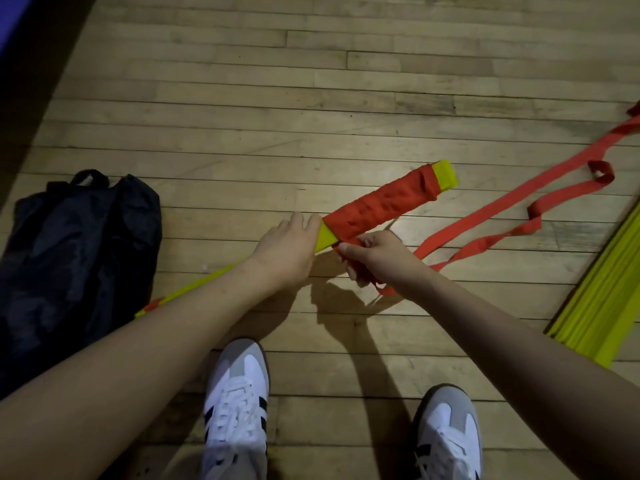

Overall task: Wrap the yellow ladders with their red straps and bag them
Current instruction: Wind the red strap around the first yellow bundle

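Wooden floor (242,98) fills the view, black bag (79,244) slumped at left. Loose red strap (491,216) snakes away right, running out of frame. More yellow ladders (599,299) lie at the right edge, cut off. Centre, held above the floor: the yellow ladder bundle (445,174), mostly wound in red. Left hand (287,244) curls round its near end, fingertips hidden behind it. Right hand (374,254) pinches the strap against the bundle.
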Available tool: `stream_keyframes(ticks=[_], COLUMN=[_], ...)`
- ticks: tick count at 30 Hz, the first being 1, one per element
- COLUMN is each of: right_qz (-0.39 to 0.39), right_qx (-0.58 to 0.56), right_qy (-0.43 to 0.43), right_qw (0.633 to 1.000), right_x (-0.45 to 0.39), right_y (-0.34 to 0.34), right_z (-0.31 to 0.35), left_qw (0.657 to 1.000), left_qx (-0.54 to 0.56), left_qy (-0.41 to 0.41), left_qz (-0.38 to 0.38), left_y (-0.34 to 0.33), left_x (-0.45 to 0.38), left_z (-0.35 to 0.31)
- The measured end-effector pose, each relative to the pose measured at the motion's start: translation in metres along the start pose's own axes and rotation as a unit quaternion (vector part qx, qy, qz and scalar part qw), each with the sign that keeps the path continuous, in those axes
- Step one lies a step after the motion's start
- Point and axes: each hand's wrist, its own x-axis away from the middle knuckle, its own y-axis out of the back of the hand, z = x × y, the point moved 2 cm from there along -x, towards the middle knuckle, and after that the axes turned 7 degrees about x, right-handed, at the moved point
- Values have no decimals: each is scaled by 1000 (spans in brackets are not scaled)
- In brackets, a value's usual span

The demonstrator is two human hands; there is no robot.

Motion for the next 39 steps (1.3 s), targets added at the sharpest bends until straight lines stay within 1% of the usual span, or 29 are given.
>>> stream_keyframes(ticks=[2, 4, 7, 9, 11, 16, 18, 20, 22, 24, 25, 27, 29, 31, 33, 35, 37, 39], right_qz=[18, 46, 84, 103, 126, 189, 202, 207, 203, 175, 147, 86, 60, 56, 51, 52, 52, 45], right_qx=[-25, -47, -70, -85, -71, -22, -3, 13, 25, 41, 47, 40, 23, 27, 33, 33, 17, -18], right_qy=[-7, -9, -15, -24, -29, -53, -65, -71, -73, -63, -52, -25, -5, 8, 10, 8, 7, 0], right_qw=[999, 998, 994, 991, 989, 980, 977, 976, 976, 982, 987, 995, 998, 998, 998, 998, 998, 999], right_x=[1, 4, 6, 5, 5, 11, 12, 12, 11, 10, 9, 6, 4, 3, 4, 5, 5, 4], right_y=[2, 3, 5, 8, 9, 10, 14, 17, 18, 16, 14, 11, 9, 8, 10, 11, 11, 10], right_z=[-4, -6, -4, -3, -2, -4, -4, -4, -5, -5, -6, -5, -3, -1, 0, -1, -4, -5], left_qw=[999, 999, 994, 987, 982, 988, 985, 981, 973, 963, 962, 972, 983, 992, 997, 996, 987, 982], left_qx=[-25, -16, 68, 127, 154, 106, 119, 145, 179, 203, 194, 145, 97, 53, 33, 64, 136, 154], left_qy=[-19, -25, -10, 18, 44, 64, 72, 92, 134, 180, 190, 179, 150, 111, 69, 53, 80, 99], left_qz=[-22, -44, -79, -93, -96, -95, -102, -92, -58, -9, 14, 42, 33, 8, -19, -28, -27, -35], left_y=[7, 11, 11, 9, 9, 6, 4, 3, 4, 7, 8, 9, 10, 12, 12, 10, 8, 6], left_x=[2, 3, 3, 3, 3, -1, -4, -8, -12, -13, -13, -11, -7, -5, -4, -3, -3, -3], left_z=[0, 0, 0, 0, 2, 8, 8, 6, 3, 2, 1, -1, -3, -5, -6, -5, -3, -3])
